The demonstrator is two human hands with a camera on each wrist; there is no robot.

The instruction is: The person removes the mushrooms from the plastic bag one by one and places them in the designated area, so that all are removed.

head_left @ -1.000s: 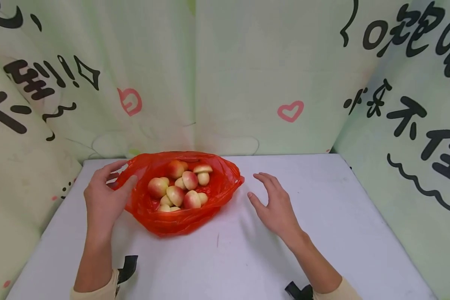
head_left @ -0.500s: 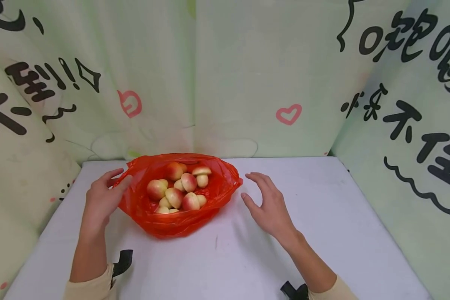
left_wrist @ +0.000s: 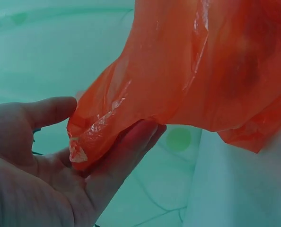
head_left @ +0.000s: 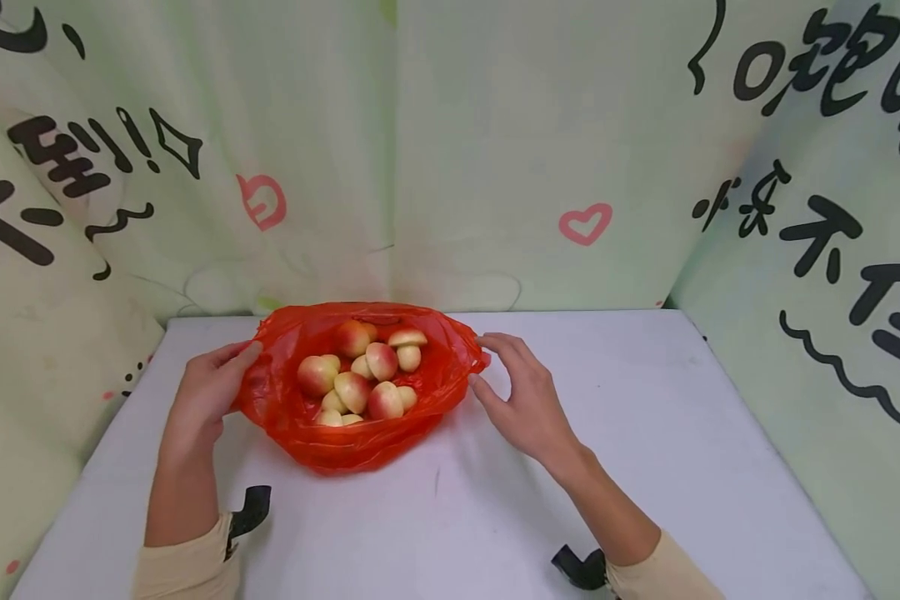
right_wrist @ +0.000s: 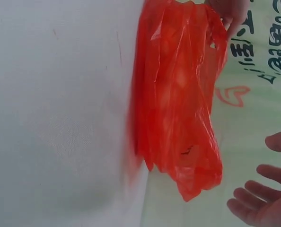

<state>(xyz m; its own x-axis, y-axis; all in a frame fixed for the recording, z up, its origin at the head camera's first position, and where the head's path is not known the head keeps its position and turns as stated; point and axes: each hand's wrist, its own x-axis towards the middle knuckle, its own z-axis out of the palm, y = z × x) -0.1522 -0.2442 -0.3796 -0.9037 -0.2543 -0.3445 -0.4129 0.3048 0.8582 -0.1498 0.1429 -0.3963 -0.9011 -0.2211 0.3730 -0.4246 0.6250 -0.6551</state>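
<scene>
A red plastic bag [head_left: 367, 450] lies with its mouth spread wide. Inside it are several mushrooms [head_left: 382, 361] with red-and-cream caps and pale stems. At the bag's left side my left hand [head_left: 213, 379] holds the edge, thumb in front and fingers behind. The left wrist view shows a drooping corner of the bag [left_wrist: 98, 127] between that thumb and the fingers. My right hand [head_left: 521, 396] is at the bag's right edge, thumb and fingers spread apart with the fingertips right by the rim. In the right wrist view a gap separates the right fingers [right_wrist: 256, 194] from the bag.
The bag rests on a white table [head_left: 390, 542], towards its back edge. Pale green curtains [head_left: 495, 150] with black lettering and pink hearts enclose the back and both sides. Dark straps [head_left: 251, 510] stick out at the wrists beside the beige sleeves [head_left: 187, 567].
My right hand has moved left up to the bag's right edge. My left hand's thumb and fingers have closed in on the bag's left edge. The mushrooms stay put.
</scene>
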